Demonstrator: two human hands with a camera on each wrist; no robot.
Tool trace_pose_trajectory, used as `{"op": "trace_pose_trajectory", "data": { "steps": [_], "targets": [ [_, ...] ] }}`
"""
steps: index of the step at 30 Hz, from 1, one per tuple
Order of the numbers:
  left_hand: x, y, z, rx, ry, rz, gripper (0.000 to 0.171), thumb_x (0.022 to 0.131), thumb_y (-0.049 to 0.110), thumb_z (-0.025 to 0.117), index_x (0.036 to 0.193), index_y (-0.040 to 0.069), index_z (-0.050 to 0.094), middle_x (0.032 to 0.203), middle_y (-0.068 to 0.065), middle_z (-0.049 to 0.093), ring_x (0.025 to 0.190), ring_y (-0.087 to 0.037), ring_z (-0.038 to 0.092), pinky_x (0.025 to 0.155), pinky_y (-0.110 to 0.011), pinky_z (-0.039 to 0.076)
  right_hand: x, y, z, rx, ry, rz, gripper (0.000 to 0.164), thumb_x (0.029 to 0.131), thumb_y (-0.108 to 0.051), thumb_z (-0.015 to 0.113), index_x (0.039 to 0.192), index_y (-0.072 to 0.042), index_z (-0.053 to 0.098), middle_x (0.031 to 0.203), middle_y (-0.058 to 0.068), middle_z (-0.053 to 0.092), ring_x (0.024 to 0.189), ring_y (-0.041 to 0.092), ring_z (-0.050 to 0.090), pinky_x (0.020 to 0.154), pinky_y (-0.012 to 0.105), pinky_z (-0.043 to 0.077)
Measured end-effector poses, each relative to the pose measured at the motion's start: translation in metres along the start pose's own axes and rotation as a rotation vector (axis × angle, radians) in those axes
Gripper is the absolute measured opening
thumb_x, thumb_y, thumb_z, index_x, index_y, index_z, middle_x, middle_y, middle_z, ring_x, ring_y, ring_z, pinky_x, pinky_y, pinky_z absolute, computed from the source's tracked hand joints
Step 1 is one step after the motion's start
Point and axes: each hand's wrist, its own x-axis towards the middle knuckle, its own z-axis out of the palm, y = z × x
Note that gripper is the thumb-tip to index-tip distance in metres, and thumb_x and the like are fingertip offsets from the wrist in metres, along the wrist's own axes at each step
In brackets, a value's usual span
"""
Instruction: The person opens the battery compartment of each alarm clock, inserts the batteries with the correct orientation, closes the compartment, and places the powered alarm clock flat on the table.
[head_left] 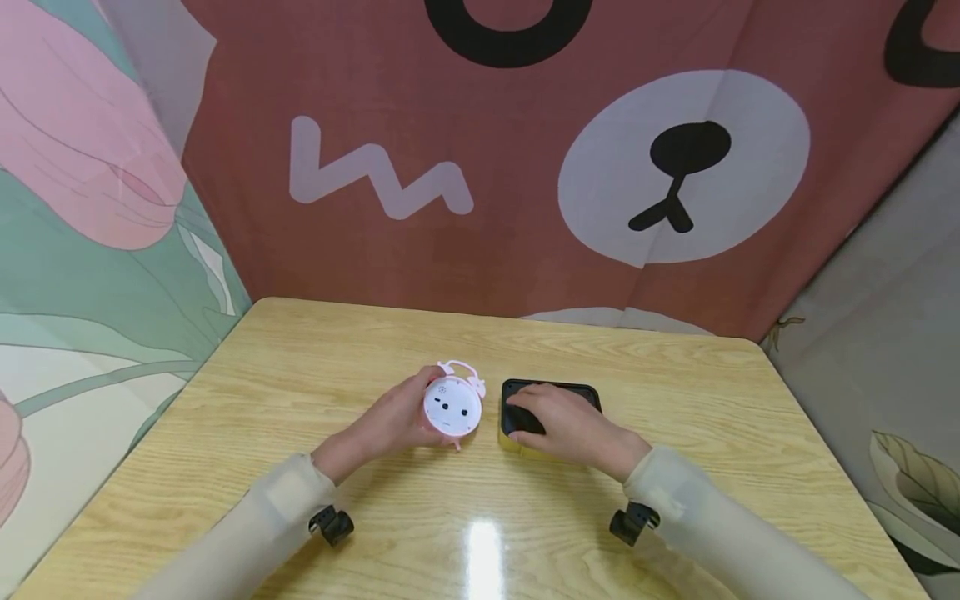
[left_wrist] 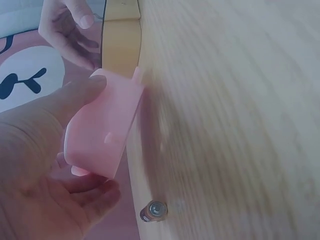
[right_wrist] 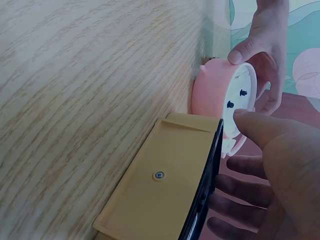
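Note:
A pink twin-bell alarm clock [head_left: 453, 407] is held by my left hand [head_left: 405, 410], its white back with dark knobs facing up toward me. In the left wrist view, thumb and fingers grip the clock's pink side [left_wrist: 102, 127]. Just right of the clock sits a yellow box with a black top [head_left: 551, 387]; its yellow side with a screw [right_wrist: 165, 175] shows in the right wrist view. My right hand [head_left: 566, 421] hovers over the black top, fingers loosely bent and nothing visible in them. What lies under the palm is hidden.
A small battery [left_wrist: 154, 211] stands on the table near my left hand, out of sight in the head view. The wooden table [head_left: 315, 333] ends at a brown cloth with a bear print [head_left: 525, 250]; patterned cloths hang at both sides.

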Motion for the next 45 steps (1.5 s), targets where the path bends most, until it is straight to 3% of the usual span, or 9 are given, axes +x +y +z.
{"op": "trace_pose_trajectory", "data": {
  "steps": [9, 19, 30, 37, 45],
  "targets": [
    [-0.003, -0.003, 0.003, 0.053, 0.000, -0.070, 0.088, 0.067, 0.037, 0.095, 0.138, 0.011, 0.049, 0.123, -0.008, 0.066, 0.110, -0.028, 0.059, 0.093, -0.048, 0.051, 0.001, -0.003, 0.003, 0.014, 0.007, -0.005, 0.054, 0.096, -0.042, 0.069, 0.138, -0.009, 0.062, 0.140, 0.013, 0.061, 0.130, 0.029, 0.058, 0.107, 0.049, 0.048],
    [-0.003, -0.007, 0.008, 0.028, -0.047, -0.085, 0.084, 0.070, 0.035, 0.094, 0.137, 0.012, 0.049, 0.120, -0.008, 0.068, 0.108, -0.024, 0.060, 0.091, -0.042, 0.050, 0.005, -0.008, 0.006, 0.027, 0.009, 0.000, 0.055, 0.096, -0.044, 0.068, 0.138, -0.009, 0.062, 0.141, 0.012, 0.061, 0.132, 0.028, 0.057, 0.107, 0.049, 0.049],
    [-0.005, -0.009, 0.008, 0.042, -0.085, -0.149, 0.082, 0.074, 0.035, 0.091, 0.140, 0.016, 0.048, 0.130, -0.009, 0.064, 0.111, -0.027, 0.055, 0.091, -0.045, 0.048, 0.010, -0.013, 0.006, 0.025, 0.042, -0.011, 0.051, 0.097, -0.043, 0.067, 0.137, -0.010, 0.063, 0.141, 0.011, 0.061, 0.136, 0.030, 0.054, 0.115, 0.051, 0.040],
    [-0.004, -0.008, 0.007, 0.025, -0.098, -0.131, 0.077, 0.075, 0.027, 0.091, 0.138, 0.015, 0.047, 0.128, -0.008, 0.065, 0.108, -0.026, 0.054, 0.091, -0.045, 0.047, 0.018, -0.020, 0.010, 0.037, 0.082, -0.076, 0.050, 0.093, -0.041, 0.072, 0.131, -0.008, 0.067, 0.130, 0.007, 0.067, 0.125, 0.024, 0.059, 0.111, 0.047, 0.043],
    [-0.005, -0.005, 0.003, 0.033, -0.113, -0.140, 0.083, 0.078, 0.030, 0.089, 0.147, 0.012, 0.045, 0.134, -0.008, 0.063, 0.109, -0.025, 0.054, 0.089, -0.043, 0.048, 0.026, -0.025, 0.020, -0.015, 0.153, -0.124, 0.046, 0.090, -0.042, 0.075, 0.121, -0.008, 0.072, 0.118, 0.006, 0.072, 0.114, 0.024, 0.062, 0.108, 0.048, 0.043]
  ]
}}
